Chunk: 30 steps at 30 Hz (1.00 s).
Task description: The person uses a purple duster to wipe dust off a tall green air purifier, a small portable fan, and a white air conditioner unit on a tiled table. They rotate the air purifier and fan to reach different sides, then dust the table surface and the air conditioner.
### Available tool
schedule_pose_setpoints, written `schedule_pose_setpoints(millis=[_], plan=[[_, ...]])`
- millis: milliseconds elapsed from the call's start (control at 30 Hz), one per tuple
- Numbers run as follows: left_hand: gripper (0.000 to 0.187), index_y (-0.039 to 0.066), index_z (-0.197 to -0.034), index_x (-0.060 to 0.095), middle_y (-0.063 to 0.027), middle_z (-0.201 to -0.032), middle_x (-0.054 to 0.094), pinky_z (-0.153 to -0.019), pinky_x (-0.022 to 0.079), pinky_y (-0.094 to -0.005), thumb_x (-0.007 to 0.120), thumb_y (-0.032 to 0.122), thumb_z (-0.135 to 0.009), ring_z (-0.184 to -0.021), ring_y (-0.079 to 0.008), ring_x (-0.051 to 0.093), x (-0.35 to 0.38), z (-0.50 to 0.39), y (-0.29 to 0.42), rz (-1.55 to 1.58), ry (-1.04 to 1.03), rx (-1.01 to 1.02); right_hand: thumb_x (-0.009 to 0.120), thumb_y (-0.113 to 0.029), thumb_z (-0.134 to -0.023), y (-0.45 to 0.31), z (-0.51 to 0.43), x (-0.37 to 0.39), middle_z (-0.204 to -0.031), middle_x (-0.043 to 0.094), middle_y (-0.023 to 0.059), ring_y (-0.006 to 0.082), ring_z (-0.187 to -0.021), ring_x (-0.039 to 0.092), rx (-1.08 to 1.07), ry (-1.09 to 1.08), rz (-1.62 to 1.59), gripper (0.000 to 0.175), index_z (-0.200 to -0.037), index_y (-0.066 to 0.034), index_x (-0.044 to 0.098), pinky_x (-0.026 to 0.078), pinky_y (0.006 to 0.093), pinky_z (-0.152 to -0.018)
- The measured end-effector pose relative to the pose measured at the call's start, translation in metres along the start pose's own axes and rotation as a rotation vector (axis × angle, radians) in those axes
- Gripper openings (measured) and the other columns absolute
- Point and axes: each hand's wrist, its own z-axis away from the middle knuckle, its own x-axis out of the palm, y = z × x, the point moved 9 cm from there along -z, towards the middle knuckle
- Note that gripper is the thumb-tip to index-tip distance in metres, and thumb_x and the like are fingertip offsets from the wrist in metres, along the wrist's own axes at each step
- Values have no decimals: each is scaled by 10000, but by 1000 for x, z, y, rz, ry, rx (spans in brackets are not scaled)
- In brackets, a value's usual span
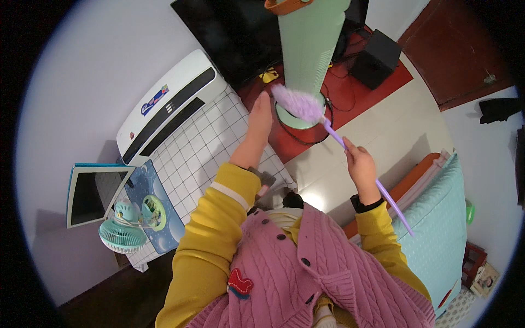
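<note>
My right hand (361,169) grips the thin purple handle (396,205) of a duster. Its fluffy lilac head (298,103) lies across the lower part of a pale green tower fan (305,49), just above the fan's round base (301,122). The handle runs down past my right wrist. My left hand (261,117) reaches forward to the left of the duster head, and I see it edge-on. Nothing shows in it, but its fingers are mostly hidden. A brown leather-like handle (287,5) shows at the fan's top.
A red stand top (283,149) carries a black box speaker (375,59) and loose cables near a large black screen (242,37). Left are a white heater-like unit (170,106), a checked tablecloth (192,135) and a small fan (122,235). A teal-covered bed (434,229) stands right.
</note>
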Motion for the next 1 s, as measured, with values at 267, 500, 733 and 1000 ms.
schedule_pose_setpoints(millis=[267, 500, 733, 1000], plan=[[636, 28, -1441, 580, -221, -1374, 652, -1100, 453, -419, 477, 527, -1060, -1307, -364, 597, -58, 28, -75, -469, 49, -21, 639, -120, -960, 11, 23, 47, -859, 677, 222, 391, -775, 678, 74, -175, 33, 430, -1379, -211, 672, 545, 490, -706], [603, -8, -1418, 584, -263, -1334, 657, -1092, 464, -432, 492, 465, -1055, -1278, -409, 605, -170, 43, -83, -568, 320, 94, 660, -80, -920, -133, 14, 60, -836, 653, 193, 374, -783, 663, -225, -174, -93, 486, -1385, -217, 666, 524, 489, -693], [630, -41, -1424, 572, -270, -1367, 641, -1107, 459, -436, 488, 461, -1052, -1297, -414, 596, -313, 82, -121, -684, 537, -1, 582, -66, -909, -277, 50, 141, -826, 647, 185, 390, -777, 666, -607, -438, -49, 484, -1358, -219, 677, 540, 509, -697], [632, -4, -1488, 505, -399, -1433, 502, -1143, 409, -531, 489, 437, -1037, -1348, -540, 477, -419, 103, -161, -599, 565, -3, 575, -85, -939, -361, 28, 189, -796, 633, 207, 404, -757, 653, -538, -341, 158, 501, -1414, -232, 640, 531, 511, -655]])
